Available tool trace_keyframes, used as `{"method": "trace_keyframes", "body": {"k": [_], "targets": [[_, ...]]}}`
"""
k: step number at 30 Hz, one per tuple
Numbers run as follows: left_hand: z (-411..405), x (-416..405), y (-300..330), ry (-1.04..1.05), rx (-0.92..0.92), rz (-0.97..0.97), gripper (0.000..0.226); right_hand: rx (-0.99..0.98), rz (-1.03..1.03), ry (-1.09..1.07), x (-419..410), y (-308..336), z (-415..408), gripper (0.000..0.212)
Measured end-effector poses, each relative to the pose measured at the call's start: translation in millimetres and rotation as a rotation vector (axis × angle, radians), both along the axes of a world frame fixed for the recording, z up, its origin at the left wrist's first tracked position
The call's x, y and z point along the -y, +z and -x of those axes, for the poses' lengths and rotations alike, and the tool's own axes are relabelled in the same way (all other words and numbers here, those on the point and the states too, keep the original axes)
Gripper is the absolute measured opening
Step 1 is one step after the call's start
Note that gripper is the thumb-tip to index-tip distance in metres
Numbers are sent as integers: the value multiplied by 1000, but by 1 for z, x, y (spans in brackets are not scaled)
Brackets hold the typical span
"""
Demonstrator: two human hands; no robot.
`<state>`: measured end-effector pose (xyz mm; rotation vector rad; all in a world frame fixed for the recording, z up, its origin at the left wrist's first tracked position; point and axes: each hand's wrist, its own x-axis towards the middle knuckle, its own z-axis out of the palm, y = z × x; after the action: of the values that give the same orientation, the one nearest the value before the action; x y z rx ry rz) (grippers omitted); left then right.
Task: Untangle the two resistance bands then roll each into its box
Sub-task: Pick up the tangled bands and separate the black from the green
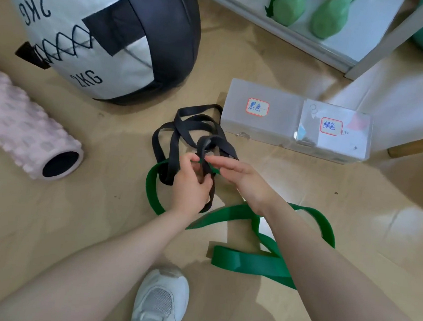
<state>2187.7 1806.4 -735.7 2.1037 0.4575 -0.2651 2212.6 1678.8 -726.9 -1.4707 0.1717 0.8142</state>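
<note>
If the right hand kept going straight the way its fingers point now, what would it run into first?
The right hand points left, toward the knot. Its fingertips already pinch the green band there, so it would most likely meet the crossing black band strands and the left hand next. Depth is unclear.

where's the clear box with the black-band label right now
In the head view, the clear plastic box with the red-edged label sits on the floor right of centre, touching the second clear labelled box, just beyond the tangled black resistance band.

bands (182, 132) mid-floor | boxes (294, 121) right-behind, side by side | ball (101, 37) left-behind | roller (23, 125) far left
</note>
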Motion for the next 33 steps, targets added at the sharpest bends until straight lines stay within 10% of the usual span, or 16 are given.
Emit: {"method": "trace_keyframes", "body": {"k": [6, 11, 19, 27, 33], "targets": [[-23, -43, 0, 245, -15, 75, 19, 204, 777, 189, -2, -33, 10, 34], [-28, -58, 5, 163, 8, 17, 25, 361, 901, 434, 4, -48, 31, 24], [-36, -42, 24, -55, 194, -46, 29, 500, 879, 79, 54, -22, 43, 20], [-38, -18, 27, -181, 228, -26, 31, 252, 1020, -377, 119, -7, 56, 18], [-25, -17, -1, -406, -113, -386, 40, -161, 1267, -128, 133, -17, 71, 35]]}}
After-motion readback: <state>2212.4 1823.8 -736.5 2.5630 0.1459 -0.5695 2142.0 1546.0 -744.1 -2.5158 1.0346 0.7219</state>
